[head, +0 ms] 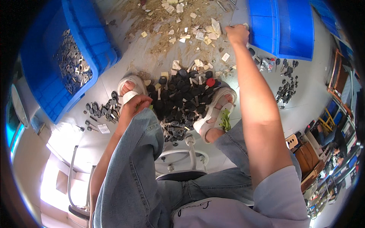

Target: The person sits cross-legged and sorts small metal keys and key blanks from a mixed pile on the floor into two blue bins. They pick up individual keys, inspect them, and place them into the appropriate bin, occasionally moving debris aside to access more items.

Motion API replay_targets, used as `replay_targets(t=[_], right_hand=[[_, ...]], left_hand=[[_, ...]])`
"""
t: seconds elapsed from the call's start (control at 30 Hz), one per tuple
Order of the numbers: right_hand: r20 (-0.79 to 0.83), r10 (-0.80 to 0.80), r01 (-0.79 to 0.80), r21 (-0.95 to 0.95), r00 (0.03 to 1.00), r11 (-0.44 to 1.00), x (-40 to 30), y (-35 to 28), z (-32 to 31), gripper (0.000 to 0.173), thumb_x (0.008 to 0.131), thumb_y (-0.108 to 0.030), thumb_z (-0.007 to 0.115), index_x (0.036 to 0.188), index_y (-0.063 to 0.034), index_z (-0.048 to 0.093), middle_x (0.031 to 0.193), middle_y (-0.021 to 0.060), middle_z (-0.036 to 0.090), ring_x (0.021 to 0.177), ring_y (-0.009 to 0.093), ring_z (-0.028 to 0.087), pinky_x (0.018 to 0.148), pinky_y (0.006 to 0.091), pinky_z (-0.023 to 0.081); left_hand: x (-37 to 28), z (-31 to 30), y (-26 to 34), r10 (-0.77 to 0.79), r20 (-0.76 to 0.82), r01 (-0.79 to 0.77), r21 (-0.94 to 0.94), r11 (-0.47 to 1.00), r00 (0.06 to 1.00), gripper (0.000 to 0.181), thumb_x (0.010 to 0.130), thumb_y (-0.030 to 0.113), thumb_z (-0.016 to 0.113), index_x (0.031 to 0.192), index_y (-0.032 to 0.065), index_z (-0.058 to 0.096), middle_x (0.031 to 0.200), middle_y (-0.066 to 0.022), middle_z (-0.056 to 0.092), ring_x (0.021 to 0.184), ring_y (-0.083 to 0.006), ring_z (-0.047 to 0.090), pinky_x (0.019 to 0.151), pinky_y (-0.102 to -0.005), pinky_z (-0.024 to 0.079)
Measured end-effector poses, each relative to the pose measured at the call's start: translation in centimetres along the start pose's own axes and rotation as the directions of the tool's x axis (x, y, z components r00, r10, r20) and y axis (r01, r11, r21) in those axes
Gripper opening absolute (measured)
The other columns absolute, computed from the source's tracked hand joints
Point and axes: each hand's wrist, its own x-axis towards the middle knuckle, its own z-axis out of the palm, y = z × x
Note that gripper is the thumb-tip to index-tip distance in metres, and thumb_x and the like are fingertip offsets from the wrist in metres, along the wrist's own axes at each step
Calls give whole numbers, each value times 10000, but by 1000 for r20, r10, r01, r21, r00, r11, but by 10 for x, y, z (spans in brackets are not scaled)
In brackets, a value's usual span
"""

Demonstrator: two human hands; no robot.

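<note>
A heap of black-headed keys [182, 97] lies on the floor between my sandalled feet. One key with a red head [210, 82] shows at its right. My left hand [138, 104] is beside the heap, fingers curled near my left knee and sandal. Whether it holds anything is hidden. My right arm reaches forward, and my right hand [239, 34] is against the near left corner of a blue plastic bin [295, 31]. Its fingers are bent, and what lies under them cannot be seen.
A blue bin [82, 31] at left holds many keys [75, 65]. Loose keys lie at left [104, 109] and right [286, 91], near a small plastic bag [267, 65]. Paper scraps and dirt [199, 32] cover the floor ahead. A chair base [192, 156] stands beneath me.
</note>
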Motion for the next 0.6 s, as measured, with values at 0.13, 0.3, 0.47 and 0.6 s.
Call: replay_targets(t=[0.13,0.3,0.47,0.6], right_hand=[[-60,-91,83,-130,994,988,-8,15,-5,345,637,-342,645,795,-35,648,827,196,620,795,331,609,707,387,484],[-217,-441,490,314,871,813,-76,43,-13,190,700,-139,599,846,-20,570,678,140,601,584,292,583,556,354,458],[13,-839,820,208,543,534,-138,43,4,206,699,-23,559,896,-79,552,780,103,563,664,281,586,582,363,482],[161,-914,917,87,373,390,-119,41,10,215,693,9,522,883,-88,547,827,98,520,719,299,565,607,380,480]], left_hand=[[-13,-1,-2,34,-23,-34,-1,999,999,141,843,124,530,928,22,576,799,-67,560,763,-148,511,699,-269,402],[-18,-1,-2,-6,-34,2,-100,995,999,152,850,143,524,919,15,571,799,-65,560,762,-147,511,706,-265,403],[-21,-4,2,-21,-33,18,-91,996,999,157,848,141,521,922,13,573,817,-70,577,758,-155,531,706,-276,420],[-20,-5,-7,22,-43,-25,-83,996,999,158,839,139,530,925,15,576,839,-79,589,777,-175,548,716,-281,424]])
